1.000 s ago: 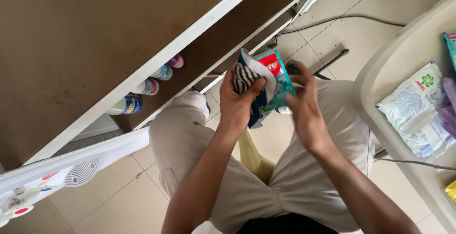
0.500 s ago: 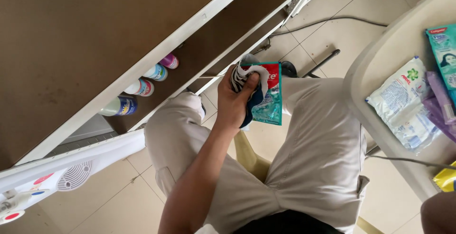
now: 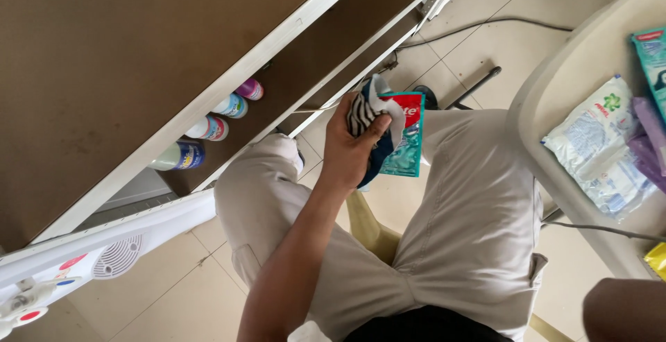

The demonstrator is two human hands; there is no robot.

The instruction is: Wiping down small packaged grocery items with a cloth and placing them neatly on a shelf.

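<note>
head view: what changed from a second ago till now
The right hand let go of the teal sachet and drew back out of view. The left hand alone now holds it, together with a striped cloth. The bottles under the table stayed put.

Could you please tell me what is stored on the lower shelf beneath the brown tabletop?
Under the brown tabletop, the lower shelf holds a row of small bottles lying on their sides, with white, blue and pink showing. The tabletop's white edge covers whatever sits farther back.
</note>
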